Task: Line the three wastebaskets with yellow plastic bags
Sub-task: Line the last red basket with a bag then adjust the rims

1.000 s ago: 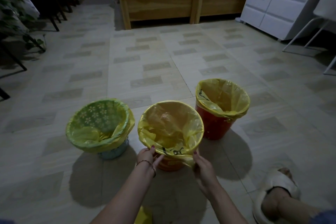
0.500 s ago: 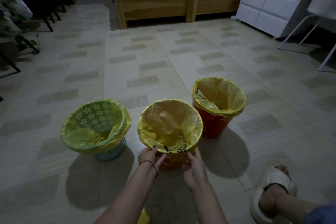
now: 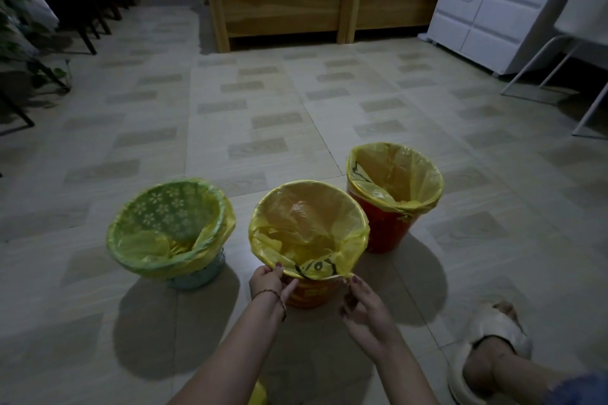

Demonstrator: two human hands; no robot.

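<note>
Three small wastebaskets stand in a row on the tiled floor, each with a yellow plastic bag folded over its rim. The left one is a pale blue flowered wastebasket point(image 3: 197, 276), the middle one an orange wastebasket point(image 3: 312, 293), the right one a red wastebasket point(image 3: 385, 230). The middle yellow bag point(image 3: 309, 230) has black print on its near edge. My left hand point(image 3: 266, 283) pinches that bag's near-left edge below the rim. My right hand point(image 3: 360, 302) pinches its near-right edge, fingers drawn together on the plastic.
A wooden bed frame point(image 3: 289, 10) stands at the back and a white cabinet point(image 3: 493, 10) at the back right, beside white chair legs point(image 3: 539, 69). A foot in a white slipper point(image 3: 490, 348) rests at lower right. Something yellow point(image 3: 258, 394) shows at the bottom edge.
Both hands have gone from resting low on the orange wastebasket's side to pinching the bag's near edge, spread a little wider apart. The camera has shifted slightly.
</note>
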